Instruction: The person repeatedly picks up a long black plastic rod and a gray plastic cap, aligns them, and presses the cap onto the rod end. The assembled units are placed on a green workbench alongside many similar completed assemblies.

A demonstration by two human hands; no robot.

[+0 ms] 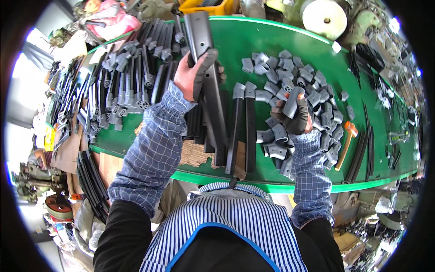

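Observation:
My left hand (197, 73), in a dark fingerless glove, grips a long black tube (214, 102) with small holes along its face. The tube is tilted, its upper end raised toward the camera. My right hand (295, 115), gloved likewise, holds a grey angled connector (294, 102) at the near side of a heap of similar connectors (285, 73). Between my hands lie two black tubes (234, 136), side by side, each with a grey connector (250, 90) on its far end. More bare black tubes (194, 125) lie beneath the held one, partly hidden.
Many tubes with grey connectors (127, 85) cover the green table (231, 44) at left. A mallet (347, 142) with an orange head lies at right, beside dark strips (357, 158). Torn cardboard (195, 154) lies near the front edge. Another person (108, 17) sits at far left.

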